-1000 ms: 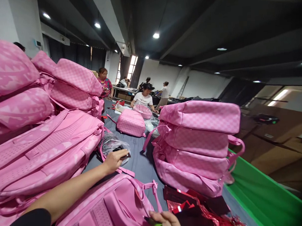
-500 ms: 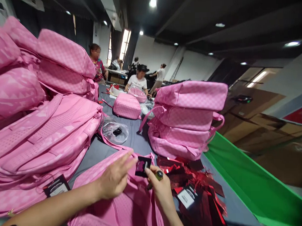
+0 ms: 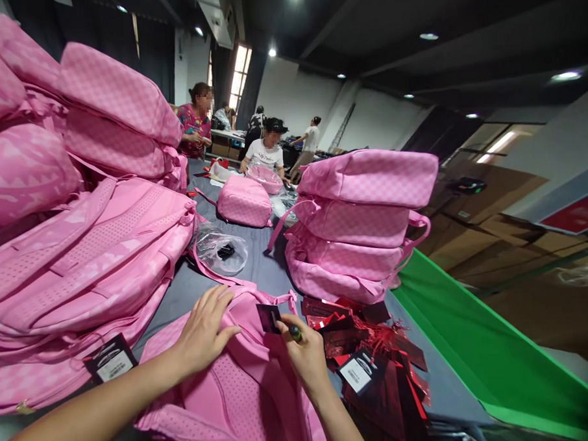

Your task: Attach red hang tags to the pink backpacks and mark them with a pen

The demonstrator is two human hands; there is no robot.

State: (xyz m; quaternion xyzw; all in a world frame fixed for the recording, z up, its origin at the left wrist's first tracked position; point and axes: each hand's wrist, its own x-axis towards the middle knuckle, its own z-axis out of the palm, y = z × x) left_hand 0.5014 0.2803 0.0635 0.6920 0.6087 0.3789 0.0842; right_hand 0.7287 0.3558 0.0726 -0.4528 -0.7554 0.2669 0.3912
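Note:
A pink backpack [image 3: 250, 391] lies in front of me with its perforated padded side up. My left hand [image 3: 206, 331] rests on its left part, fingers spread and holding nothing. At the bag's upper right, my right hand [image 3: 306, 360] pinches a black hang tag [image 3: 268, 318]. The same hand also has a dark, round-ended handle [image 3: 295, 332] in its grip; the rest of that tool is hidden by the fingers. Just right of this hand lies a heap of red and black hang tags [image 3: 379, 386], one showing a white label.
Pink backpacks are piled at the left [image 3: 117, 91], and a checkered stack [image 3: 362, 230] stands at the right. Between them are a clear plastic bag [image 3: 222, 249] and a small pink bag [image 3: 244, 202]. A green panel [image 3: 455, 343] edges the table. Several people work farther back.
My left hand has drawn back left from the tag and come down onto the backpack. My right hand still holds the tag and handle, with the tag now turned darker side to view.

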